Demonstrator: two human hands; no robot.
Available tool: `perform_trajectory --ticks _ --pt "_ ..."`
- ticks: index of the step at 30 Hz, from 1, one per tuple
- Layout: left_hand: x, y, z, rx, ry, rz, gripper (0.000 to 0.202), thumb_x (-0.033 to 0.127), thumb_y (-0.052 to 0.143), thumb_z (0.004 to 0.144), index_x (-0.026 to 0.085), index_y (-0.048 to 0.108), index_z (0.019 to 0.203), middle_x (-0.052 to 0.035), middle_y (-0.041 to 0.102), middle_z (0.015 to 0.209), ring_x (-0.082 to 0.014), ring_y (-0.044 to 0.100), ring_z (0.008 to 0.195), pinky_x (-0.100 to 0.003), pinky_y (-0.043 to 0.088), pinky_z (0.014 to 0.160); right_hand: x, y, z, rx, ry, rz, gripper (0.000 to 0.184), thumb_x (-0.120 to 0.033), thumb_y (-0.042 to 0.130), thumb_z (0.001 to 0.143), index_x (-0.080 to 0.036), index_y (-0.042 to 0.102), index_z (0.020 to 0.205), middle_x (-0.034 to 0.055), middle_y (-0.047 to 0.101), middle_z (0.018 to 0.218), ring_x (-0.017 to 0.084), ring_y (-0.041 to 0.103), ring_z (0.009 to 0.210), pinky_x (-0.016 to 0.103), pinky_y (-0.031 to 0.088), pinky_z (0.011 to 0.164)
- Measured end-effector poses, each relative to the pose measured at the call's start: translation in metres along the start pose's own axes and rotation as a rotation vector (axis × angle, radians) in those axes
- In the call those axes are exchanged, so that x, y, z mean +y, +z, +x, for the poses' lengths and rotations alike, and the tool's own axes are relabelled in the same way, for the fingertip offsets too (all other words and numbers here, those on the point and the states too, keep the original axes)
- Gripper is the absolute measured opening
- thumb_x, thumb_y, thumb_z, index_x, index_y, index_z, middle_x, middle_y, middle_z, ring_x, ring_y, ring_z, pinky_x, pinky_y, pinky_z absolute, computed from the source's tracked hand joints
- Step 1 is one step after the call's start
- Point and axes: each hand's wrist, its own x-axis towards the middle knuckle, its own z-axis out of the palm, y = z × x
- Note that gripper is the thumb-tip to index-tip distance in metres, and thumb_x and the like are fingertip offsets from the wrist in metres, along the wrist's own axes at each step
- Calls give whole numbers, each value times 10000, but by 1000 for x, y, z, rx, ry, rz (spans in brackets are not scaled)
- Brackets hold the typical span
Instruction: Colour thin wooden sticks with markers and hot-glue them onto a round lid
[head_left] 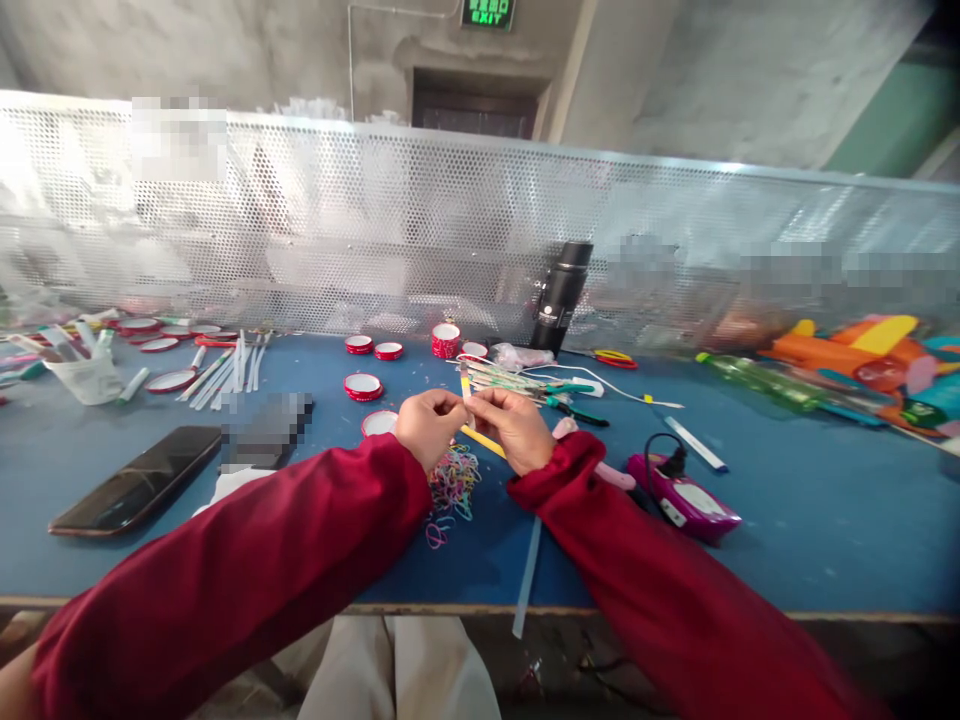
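Both of my hands meet above the middle of the blue table, fingertips almost touching. My left hand (pixel 429 428) is pinched closed; what lies between its fingertips is too small to make out. The fingers of my right hand (pixel 519 428) are closed on a narrow white-and-yellow strip (pixel 466 384) that stands up between the hands. A yellow stick (pixel 484 441) runs below the right fingers; whether they grip it, I cannot tell. Just under my left hand is a loose heap of coloured rubber bands (pixel 454 482).
Red-rimmed round lids (pixel 364 386) lie behind my hands. A black flask (pixel 561 300) stands by the perforated metal screen (pixel 337 230). Pliers (pixel 577 408) and a purple power box (pixel 694 500) are at right. A phone (pixel 139 480) and a white cup (pixel 84 378) are left.
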Motion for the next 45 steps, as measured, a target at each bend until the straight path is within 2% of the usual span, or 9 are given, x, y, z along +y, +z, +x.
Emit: perform_trajectory --ticks 10,16,19,24,29,34,38,42,45 --pt "2 -3 -2 -56 107 133 194 295 540 730 161 674 689 23 559 589 -85 434 542 -207 333 529 -3 0 0 23 67 21 304 -371 800 577 -178 567 552 -32 560 492 87 453 480 241 339 493" --pt "2 0 -1 -46 7 -52 194 316 551 745 157 646 690 11 589 634 -92 483 573 -206 369 548 -3 -4 1 -35 81 55 295 -397 790 611 -166 606 604 -20 593 544 89 478 515 243 354 529" --pt "1 1 0 -84 -22 -91 206 337 560 756 157 651 714 -5 620 656 -107 522 596 -213 389 560 -4 -5 1 6 63 37 308 -403 788 604 -170 587 607 -25 581 540 90 468 510 242 351 524" --pt "2 -5 0 -124 121 179 219 291 506 814 187 672 718 -14 651 675 -125 547 608 -229 385 578 -3 -6 1 75 25 -107 292 -387 782 599 -185 571 600 -41 542 502 98 458 493 250 350 510" --pt "12 -12 -1 -97 244 546 189 240 502 810 195 638 687 -26 623 678 -140 498 611 -254 333 580 -3 -6 0 33 105 -93 323 -400 812 578 -177 582 618 -31 575 537 98 493 512 253 370 528" --pt "16 -13 -2 -104 347 693 151 217 497 813 188 625 740 -65 625 782 -173 533 716 -276 357 641 -1 -6 1 11 196 -35 349 -404 838 544 -168 589 612 -15 611 568 108 532 529 260 386 540" --pt "20 -14 -4 -145 445 781 193 236 466 845 181 632 762 -84 628 805 -186 545 740 -296 383 699 -1 -10 2 -29 193 -9 359 -397 844 536 -163 579 599 -19 604 550 104 530 523 257 379 542" --pt "19 -16 -1 -175 476 682 183 199 470 821 177 621 721 -62 621 774 -165 535 743 -282 382 710 -4 -13 2 -89 187 -3 361 -404 837 547 -159 578 606 -22 600 536 98 518 508 254 366 542" --pt "12 -14 2 -197 347 460 144 163 492 761 171 592 657 -9 568 663 -121 482 636 -249 354 615 -8 -14 2 -134 188 -25 350 -395 833 550 -158 579 598 -13 600 519 95 505 492 255 354 542"
